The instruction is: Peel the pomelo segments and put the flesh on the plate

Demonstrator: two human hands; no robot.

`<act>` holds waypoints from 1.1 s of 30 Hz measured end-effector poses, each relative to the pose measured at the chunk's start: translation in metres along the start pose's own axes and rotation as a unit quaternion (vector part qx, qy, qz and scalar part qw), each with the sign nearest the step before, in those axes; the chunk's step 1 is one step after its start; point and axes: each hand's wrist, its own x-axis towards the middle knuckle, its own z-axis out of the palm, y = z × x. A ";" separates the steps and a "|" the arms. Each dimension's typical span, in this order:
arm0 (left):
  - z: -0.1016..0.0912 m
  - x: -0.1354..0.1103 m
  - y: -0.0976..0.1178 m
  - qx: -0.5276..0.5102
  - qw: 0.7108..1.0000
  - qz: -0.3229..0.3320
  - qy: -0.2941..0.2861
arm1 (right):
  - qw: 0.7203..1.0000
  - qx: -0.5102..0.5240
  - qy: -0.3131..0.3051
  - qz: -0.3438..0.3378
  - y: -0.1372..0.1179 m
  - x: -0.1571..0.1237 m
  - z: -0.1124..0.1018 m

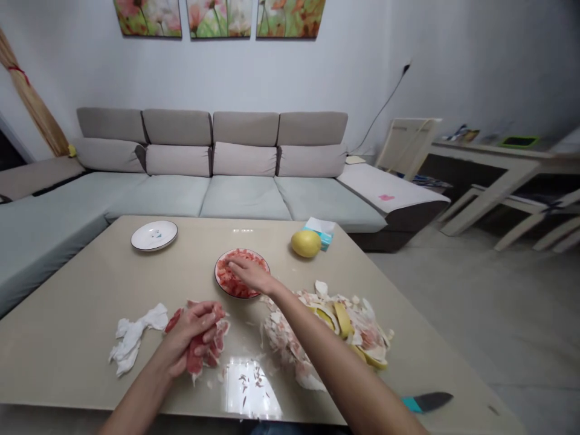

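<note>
Gripping what looks like pomelo flesh [196, 356] in our left hand [190, 329], we rest our spread right hand [251, 272] on the plate [215, 275] ahead.

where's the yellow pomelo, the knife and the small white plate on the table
Round yellow pomelo [306, 243], head view, middle of its peel
Black-bladed knife with teal handle [432, 402], head view, on the blade
Small round white ceramic plate [142, 237], head view, on its bare face

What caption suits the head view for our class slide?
Left hand holds pink pomelo flesh; right hand touches a plate of flesh beside a heap of peel.
</note>
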 end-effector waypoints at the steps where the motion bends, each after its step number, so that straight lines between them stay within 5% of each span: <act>1: -0.001 -0.002 -0.001 -0.063 0.998 -0.003 -0.009 | 1.000 -0.010 0.016 -0.025 -0.001 0.002 0.001; 4: 0.001 -0.006 -0.005 -0.180 0.983 -0.022 -0.019 | 0.994 -0.026 0.062 -0.088 -0.005 -0.020 0.008; 7: 0.007 -0.009 -0.009 -0.242 0.970 -0.037 -0.015 | 0.986 -0.033 0.099 -0.128 -0.008 -0.072 0.017; 11: 0.018 -0.013 -0.016 -0.287 0.957 -0.042 0.029 | 0.936 -0.154 0.176 -0.264 -0.010 -0.132 0.028; 14: 0.029 -0.018 -0.019 -0.279 0.959 -0.049 0.028 | 0.908 -0.211 0.180 -0.313 -0.013 -0.150 0.032; 17: 0.039 -0.026 -0.019 -0.244 0.969 -0.049 -0.006 | 0.911 -0.180 0.174 -0.329 -0.020 -0.154 0.033; 26: 0.050 -0.046 -0.013 -0.153 0.986 -0.054 -0.046 | 0.952 -0.094 0.212 -0.198 -0.040 -0.164 0.012; 30: 0.053 -0.049 -0.013 -0.134 0.989 -0.059 -0.014 | 0.928 -0.242 0.248 -0.137 -0.007 -0.162 -0.011; 33: 0.054 -0.049 -0.013 -0.129 0.989 -0.072 0.009 | 0.906 -0.361 0.218 -0.038 0.031 -0.164 -0.027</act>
